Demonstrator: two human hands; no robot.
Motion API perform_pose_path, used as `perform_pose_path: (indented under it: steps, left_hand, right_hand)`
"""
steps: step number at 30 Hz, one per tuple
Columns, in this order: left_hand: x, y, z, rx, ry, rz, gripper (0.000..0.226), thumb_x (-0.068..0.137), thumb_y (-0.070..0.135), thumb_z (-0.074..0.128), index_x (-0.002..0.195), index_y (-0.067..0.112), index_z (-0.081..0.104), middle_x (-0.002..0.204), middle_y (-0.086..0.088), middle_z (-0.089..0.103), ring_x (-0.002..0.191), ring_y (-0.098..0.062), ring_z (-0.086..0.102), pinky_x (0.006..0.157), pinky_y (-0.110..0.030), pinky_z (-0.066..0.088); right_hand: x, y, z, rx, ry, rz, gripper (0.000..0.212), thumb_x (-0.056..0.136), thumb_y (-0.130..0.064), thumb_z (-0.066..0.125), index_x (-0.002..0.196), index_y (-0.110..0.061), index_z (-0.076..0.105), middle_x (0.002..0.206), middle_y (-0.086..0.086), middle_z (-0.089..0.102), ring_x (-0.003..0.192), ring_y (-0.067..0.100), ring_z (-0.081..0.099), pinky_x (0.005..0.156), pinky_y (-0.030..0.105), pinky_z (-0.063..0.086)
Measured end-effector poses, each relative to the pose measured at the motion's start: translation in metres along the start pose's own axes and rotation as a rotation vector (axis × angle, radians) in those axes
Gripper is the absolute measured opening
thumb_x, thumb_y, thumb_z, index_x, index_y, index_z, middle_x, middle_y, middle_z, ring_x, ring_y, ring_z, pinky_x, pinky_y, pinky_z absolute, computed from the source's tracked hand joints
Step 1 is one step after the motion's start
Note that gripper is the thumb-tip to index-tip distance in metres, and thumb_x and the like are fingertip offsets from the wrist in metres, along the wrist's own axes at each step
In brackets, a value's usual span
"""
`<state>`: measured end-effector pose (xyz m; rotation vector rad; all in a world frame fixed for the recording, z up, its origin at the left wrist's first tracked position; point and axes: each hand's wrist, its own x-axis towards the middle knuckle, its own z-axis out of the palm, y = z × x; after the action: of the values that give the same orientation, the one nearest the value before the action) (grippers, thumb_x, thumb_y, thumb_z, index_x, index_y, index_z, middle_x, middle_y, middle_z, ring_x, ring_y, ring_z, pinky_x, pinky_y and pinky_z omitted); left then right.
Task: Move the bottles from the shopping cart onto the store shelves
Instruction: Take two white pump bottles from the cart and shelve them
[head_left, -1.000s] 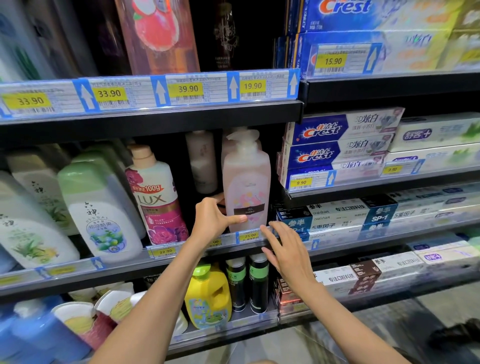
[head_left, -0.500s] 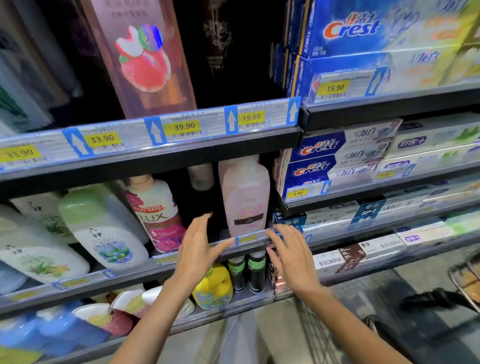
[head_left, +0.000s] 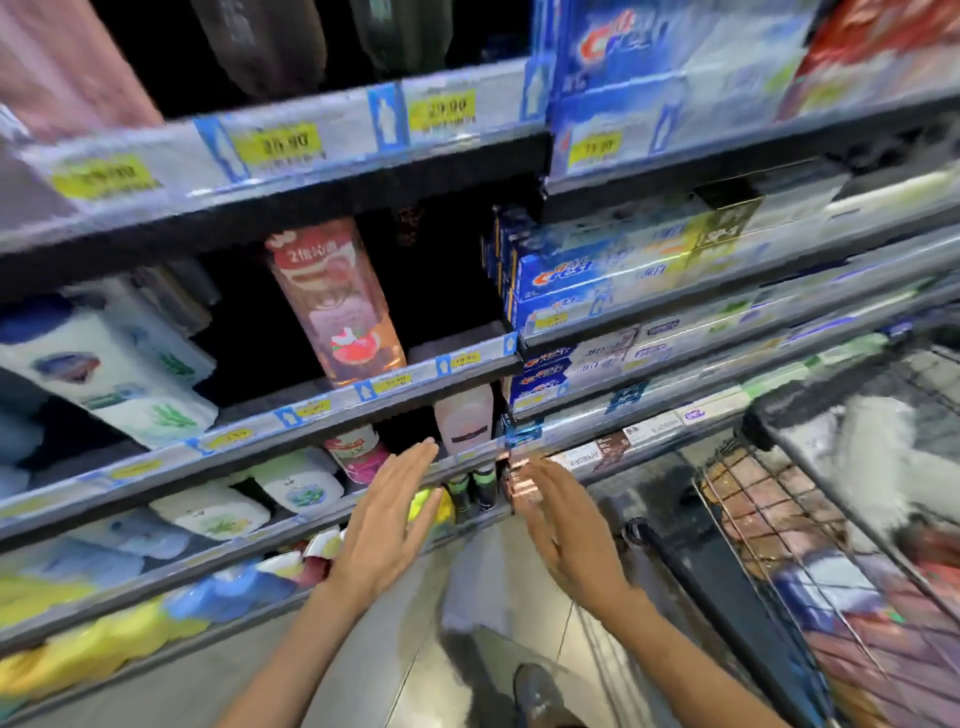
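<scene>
where shelves (head_left: 363, 410) hold bottles, grey floor (head_left: 374, 654), wire cart (head_left: 779, 499)

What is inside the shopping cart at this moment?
The shopping cart holds blurred packages, reddish and blue, behind its wire mesh, with something white above. Blur hides whether any are bottles. Both hands are empty.

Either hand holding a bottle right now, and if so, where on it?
Neither. The left hand and right hand are both open and empty, fingers straight, in front of the grey metal shelf edge.
</scene>
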<state>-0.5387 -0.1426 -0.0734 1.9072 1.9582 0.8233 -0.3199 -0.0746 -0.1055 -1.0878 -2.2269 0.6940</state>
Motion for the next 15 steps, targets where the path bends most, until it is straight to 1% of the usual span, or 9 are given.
perform_pose_path:
  steps: [2, 3, 4, 6, 7, 8, 11, 13, 15]
  left_hand:
    - [-0.012, 0.030, -0.026, -0.049, -0.052, -0.053, 0.047, 0.099, 0.032, 0.041, 0.143, 0.015, 0.040, 0.148, 0.004, 0.038, 0.138, -0.011, 0.033, 0.116, -0.037, 0.024]
    - [-0.020, 0.045, -0.038, -0.066, -0.068, -0.067, 0.048, 0.098, 0.032, 0.042, 0.144, 0.018, 0.037, 0.148, 0.007, 0.036, 0.139, -0.011, 0.032, 0.117, -0.035, 0.023]
    - [-0.027, 0.059, -0.048, -0.084, -0.073, -0.068, 0.049, 0.096, 0.031, 0.043, 0.143, 0.021, 0.035, 0.147, 0.009, 0.036, 0.138, -0.010, 0.031, 0.117, -0.030, 0.021]
    - [-0.043, 0.086, -0.064, -0.148, -0.083, -0.077, 0.047, 0.096, 0.028, 0.045, 0.142, 0.020, 0.037, 0.145, 0.009, 0.037, 0.138, -0.010, 0.032, 0.115, -0.021, 0.017]
    - [-0.051, 0.099, -0.070, -0.191, -0.096, -0.091, 0.046, 0.097, 0.028, 0.045, 0.142, 0.017, 0.039, 0.144, 0.008, 0.038, 0.138, -0.011, 0.033, 0.114, -0.020, 0.018]
    - [-0.059, 0.110, -0.075, -0.226, -0.110, -0.095, 0.046, 0.098, 0.032, 0.043, 0.141, 0.016, 0.040, 0.144, 0.008, 0.038, 0.137, -0.011, 0.033, 0.113, -0.020, 0.019]
    - [-0.081, 0.139, -0.078, -0.262, -0.129, -0.029, 0.046, 0.098, 0.040, 0.036, 0.139, 0.021, 0.037, 0.144, 0.007, 0.038, 0.136, -0.007, 0.033, 0.113, -0.019, 0.019]
    - [-0.091, 0.155, -0.073, -0.278, -0.133, 0.005, 0.043, 0.098, 0.032, 0.041, 0.139, 0.020, 0.037, 0.143, 0.007, 0.038, 0.134, -0.008, 0.035, 0.113, -0.018, 0.018]
    - [-0.099, 0.172, -0.063, -0.301, -0.152, 0.032, 0.045, 0.097, 0.029, 0.044, 0.140, 0.020, 0.039, 0.144, 0.009, 0.039, 0.135, -0.005, 0.034, 0.113, -0.016, 0.018]
  right_hand:
    - [-0.018, -0.035, -0.036, 0.043, 0.010, 0.091, 0.045, 0.098, -0.035, 0.042, 0.131, -0.007, 0.055, 0.137, 0.001, 0.051, 0.130, 0.014, 0.044, 0.112, 0.020, 0.026]
    - [-0.029, -0.051, -0.053, 0.056, 0.013, 0.127, 0.051, 0.099, -0.042, 0.036, 0.133, -0.008, 0.053, 0.138, -0.002, 0.048, 0.130, 0.012, 0.042, 0.112, 0.018, 0.024]
    - [-0.039, -0.065, -0.069, 0.061, 0.017, 0.164, 0.057, 0.098, -0.048, 0.030, 0.134, -0.009, 0.051, 0.139, -0.003, 0.047, 0.131, 0.012, 0.042, 0.113, 0.020, 0.025]
    - [-0.063, -0.089, -0.099, 0.061, 0.022, 0.245, 0.063, 0.097, -0.052, 0.026, 0.136, -0.009, 0.049, 0.140, 0.002, 0.049, 0.130, 0.018, 0.045, 0.112, 0.034, 0.033]
    - [-0.075, -0.099, -0.112, 0.062, 0.035, 0.276, 0.063, 0.096, -0.052, 0.026, 0.136, -0.009, 0.049, 0.138, 0.004, 0.051, 0.129, 0.020, 0.047, 0.109, 0.038, 0.036]
    - [-0.089, -0.106, -0.125, 0.058, 0.056, 0.297, 0.064, 0.096, -0.053, 0.026, 0.136, -0.009, 0.049, 0.137, 0.004, 0.052, 0.128, 0.021, 0.047, 0.108, 0.040, 0.038]
    - [-0.128, -0.122, -0.157, 0.012, 0.129, 0.345, 0.064, 0.097, -0.055, 0.024, 0.135, -0.011, 0.051, 0.139, 0.001, 0.050, 0.130, 0.018, 0.045, 0.108, 0.036, 0.036]
    - [-0.155, -0.125, -0.175, -0.023, 0.166, 0.375, 0.061, 0.097, -0.054, 0.025, 0.135, -0.014, 0.050, 0.139, -0.004, 0.048, 0.129, 0.014, 0.044, 0.108, 0.033, 0.035]
    - [-0.182, -0.126, -0.190, -0.041, 0.207, 0.423, 0.060, 0.097, -0.054, 0.026, 0.136, -0.015, 0.050, 0.140, -0.004, 0.048, 0.130, 0.012, 0.043, 0.109, 0.032, 0.034]
